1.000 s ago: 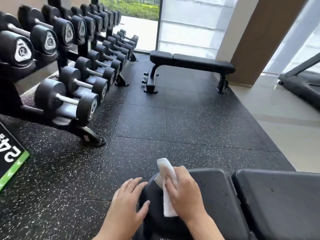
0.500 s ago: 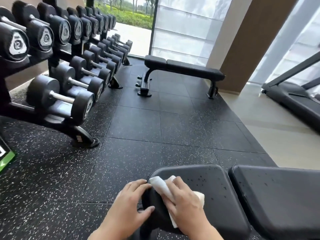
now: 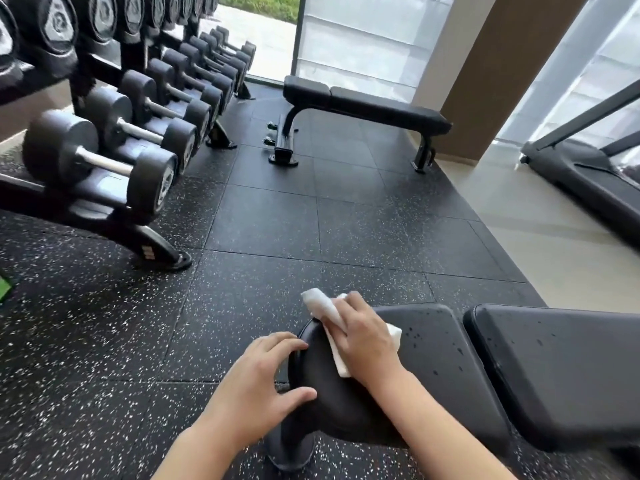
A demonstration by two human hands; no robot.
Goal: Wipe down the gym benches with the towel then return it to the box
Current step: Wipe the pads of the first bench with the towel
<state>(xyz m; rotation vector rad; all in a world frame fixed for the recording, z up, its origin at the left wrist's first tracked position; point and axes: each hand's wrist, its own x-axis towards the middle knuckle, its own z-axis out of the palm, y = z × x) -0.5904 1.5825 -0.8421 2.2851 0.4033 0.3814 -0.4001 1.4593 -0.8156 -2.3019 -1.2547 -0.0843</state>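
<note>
Head view, only one there is. My right hand [image 3: 367,336] lies flat on the white towel [image 3: 325,311], fingers fairly straight, pressing it onto the left end of the near bench [image 3: 426,344]. That pad is my counter for this step. Grip state right: pressing the cloth down, not pinching it. One end of the towel sticks out past my fingertips on the far side and a corner shows out the right side of the hand.

My left hand [image 3: 258,384] holds nothing. Fingers are spread and loosely curved over the rounded left edge of the same pad, thumb lying on the pad face, bracing it.

Water spots or specks [image 3: 420,336] sit on the pad just right of the towel. The next pad section [image 3: 554,368] to the right is touching nothing.

The far bench [image 3: 363,105] stands by the window, well apart. Dumbbell rack [image 3: 114,161] runs along the left. Treadmill [image 3: 595,178] is far right. No box in view.

My read on doing this step well:
- keep the palm flat and the pressure even, so the cloth doesn't bunch
- run overlapping passes rightward through the spots
- wrap the towel over the rounded edge, then the seam between pads
- keep the left hand clear of the wipe path

Progress guess: early. Near bench is partly done at most.
</note>
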